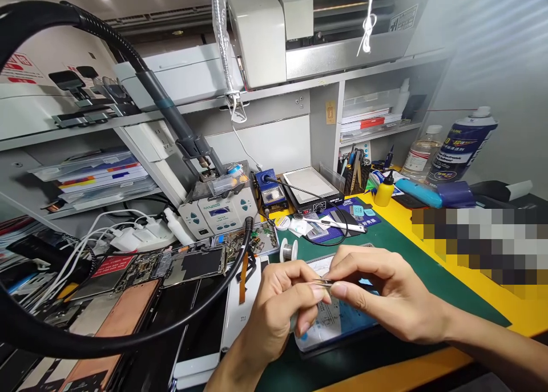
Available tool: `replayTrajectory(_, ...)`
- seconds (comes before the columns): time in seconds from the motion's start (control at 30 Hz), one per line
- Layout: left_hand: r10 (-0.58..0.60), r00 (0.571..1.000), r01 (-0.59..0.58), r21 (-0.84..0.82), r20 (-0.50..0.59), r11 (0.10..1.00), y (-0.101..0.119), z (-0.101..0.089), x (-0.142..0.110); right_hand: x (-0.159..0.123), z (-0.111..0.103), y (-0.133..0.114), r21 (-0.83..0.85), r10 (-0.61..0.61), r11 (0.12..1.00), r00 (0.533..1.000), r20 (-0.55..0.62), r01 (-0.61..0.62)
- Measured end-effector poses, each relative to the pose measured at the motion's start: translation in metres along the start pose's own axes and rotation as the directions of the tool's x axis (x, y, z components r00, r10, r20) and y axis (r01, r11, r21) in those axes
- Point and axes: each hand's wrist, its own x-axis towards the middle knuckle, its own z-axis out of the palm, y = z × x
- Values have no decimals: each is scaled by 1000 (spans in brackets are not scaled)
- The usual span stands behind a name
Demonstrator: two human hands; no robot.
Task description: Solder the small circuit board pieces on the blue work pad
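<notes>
Your left hand (278,307) and right hand (391,295) both pinch a slim metal piece (324,282) — its long axis runs nearly level, side to side — its pointing end unclear

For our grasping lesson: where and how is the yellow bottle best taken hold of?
Likely best around the body of the yellow bottle, below its dark nozzle, from the near side: it stands upright, with the green mat in front and a light-blue object close on its right.
</notes>
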Motion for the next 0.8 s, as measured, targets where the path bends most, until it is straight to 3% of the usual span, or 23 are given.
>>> replayTrajectory(0.43, -43, 998, 49, -116, 55, 992, -3, -2, 2, 1, 3, 0, -99, -257, 963, 966, -33, 252)
replayTrajectory(0.8, -45, 997, 53, -143, 60, 988, -4, -3, 3, 4, 2, -3, -136, -272, 954, 962, -18, 267)
